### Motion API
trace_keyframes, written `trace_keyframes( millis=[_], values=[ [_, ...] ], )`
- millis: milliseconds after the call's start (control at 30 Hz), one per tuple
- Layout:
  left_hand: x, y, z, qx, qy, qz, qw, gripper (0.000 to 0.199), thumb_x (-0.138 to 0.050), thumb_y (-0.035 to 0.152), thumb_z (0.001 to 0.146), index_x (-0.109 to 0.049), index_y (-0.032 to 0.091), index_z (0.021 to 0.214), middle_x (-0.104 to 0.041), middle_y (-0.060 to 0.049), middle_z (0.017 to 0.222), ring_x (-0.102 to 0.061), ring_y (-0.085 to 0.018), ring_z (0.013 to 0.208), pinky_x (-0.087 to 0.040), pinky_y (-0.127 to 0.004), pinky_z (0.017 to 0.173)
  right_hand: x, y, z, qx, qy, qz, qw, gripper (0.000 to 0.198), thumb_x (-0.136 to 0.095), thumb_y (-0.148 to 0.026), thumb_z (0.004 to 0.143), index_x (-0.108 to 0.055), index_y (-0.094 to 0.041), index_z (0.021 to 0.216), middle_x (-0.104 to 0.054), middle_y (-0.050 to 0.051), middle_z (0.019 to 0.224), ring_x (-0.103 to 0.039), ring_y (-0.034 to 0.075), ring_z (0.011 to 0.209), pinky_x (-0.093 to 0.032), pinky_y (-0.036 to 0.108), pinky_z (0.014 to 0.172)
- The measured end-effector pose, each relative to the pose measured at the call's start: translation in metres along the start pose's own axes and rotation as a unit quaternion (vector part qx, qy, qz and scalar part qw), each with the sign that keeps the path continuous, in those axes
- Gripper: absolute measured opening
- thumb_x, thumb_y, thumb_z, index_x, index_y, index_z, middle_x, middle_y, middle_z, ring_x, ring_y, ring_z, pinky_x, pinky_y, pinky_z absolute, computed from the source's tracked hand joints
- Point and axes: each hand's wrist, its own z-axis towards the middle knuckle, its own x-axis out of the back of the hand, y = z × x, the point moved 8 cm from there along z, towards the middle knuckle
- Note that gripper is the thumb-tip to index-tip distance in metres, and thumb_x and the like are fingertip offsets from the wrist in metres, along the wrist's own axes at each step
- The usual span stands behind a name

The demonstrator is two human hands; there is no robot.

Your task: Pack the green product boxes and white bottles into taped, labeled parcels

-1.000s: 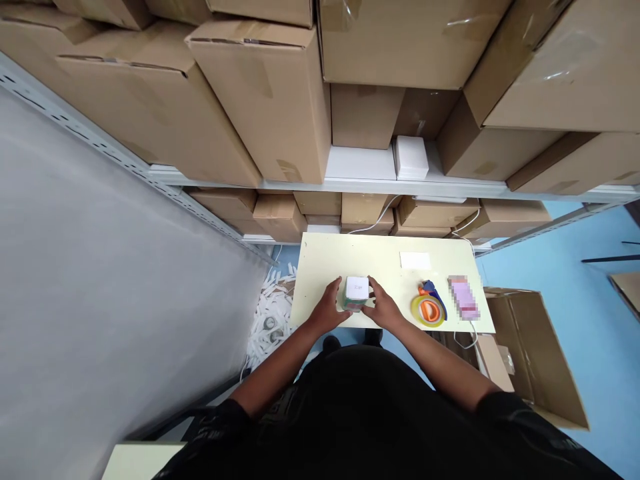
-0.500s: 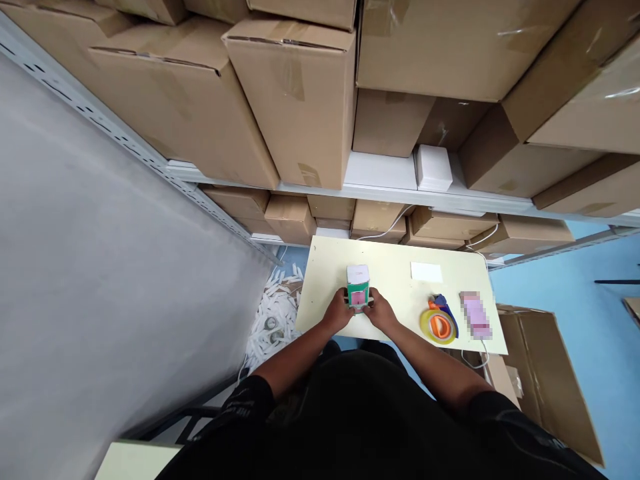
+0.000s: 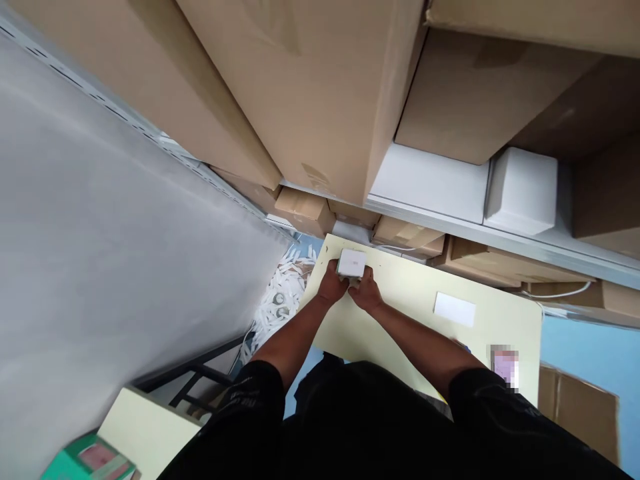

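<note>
Between my two hands is a small box (image 3: 352,263) with a white top, over the far left part of the pale yellow table (image 3: 400,293). My left hand (image 3: 333,283) is closed round its left side, and my right hand (image 3: 367,291) grips its right side. Most of the box's green front is hidden from this angle. To the right of my hands a white card (image 3: 455,309) lies flat on the table. Whether the box touches the tabletop I cannot tell.
Large cardboard boxes (image 3: 320,93) fill the shelf (image 3: 430,173) ahead, with a white box (image 3: 523,190) among them. A blurred pink object (image 3: 505,367) lies at the table's right. White paper strips (image 3: 277,293) cover the floor at left. A green box (image 3: 87,460) sits lower left.
Both hands have moved the box forward, toward the table's far left corner. My view has shifted and turned, so the shelf looks closer. My right arm now mostly covers the tape dispenser.
</note>
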Motion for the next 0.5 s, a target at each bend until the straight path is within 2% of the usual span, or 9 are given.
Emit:
trace_keyframes(
  millis=[167,267,367,500],
  values=[
    [-0.002,-0.003,0.014,-0.020,-0.012,0.056,0.998,0.056,-0.072,0.002,0.066,-0.058,0.017,0.118,-0.066,-0.017,0.124,-0.062,-0.035,0.123,-0.048,-0.052,0.111,-0.004,-0.006,0.008,0.001,-0.009,-0.033,0.999,0.062,-0.065,-0.022,0.074,-0.038,-0.029,0.129,-0.049,0.010,0.141,-0.069,0.025,0.101,-0.059,0.041,0.087],
    [0.005,-0.008,0.016,0.008,0.003,0.036,0.999,0.058,-0.071,0.004,0.068,-0.056,0.018,0.123,-0.067,-0.015,0.124,-0.062,-0.033,0.122,-0.048,-0.051,0.111,-0.006,-0.013,0.017,-0.003,-0.022,-0.043,0.999,0.057,-0.066,-0.024,0.075,-0.040,-0.029,0.125,-0.049,0.009,0.140,-0.068,0.024,0.095,-0.058,0.039,0.081],
    [0.012,-0.010,0.016,0.022,0.007,0.009,1.000,0.060,-0.069,0.004,0.071,-0.055,0.018,0.128,-0.067,-0.014,0.125,-0.063,-0.031,0.120,-0.051,-0.047,0.108,-0.006,-0.014,0.024,-0.024,-0.016,-0.042,0.999,0.046,-0.067,-0.028,0.075,-0.044,-0.028,0.115,-0.055,0.007,0.130,-0.066,0.022,0.090,-0.056,0.036,0.075],
    [0.016,-0.010,0.014,0.018,-0.014,-0.018,1.000,0.062,-0.067,0.005,0.072,-0.057,0.019,0.132,-0.069,-0.012,0.126,-0.065,-0.029,0.118,-0.053,-0.043,0.105,-0.004,-0.009,0.023,-0.039,0.002,-0.032,0.999,0.038,-0.066,-0.029,0.075,-0.046,-0.028,0.107,-0.061,0.004,0.113,-0.064,0.023,0.093,-0.054,0.035,0.076]
  ],
)
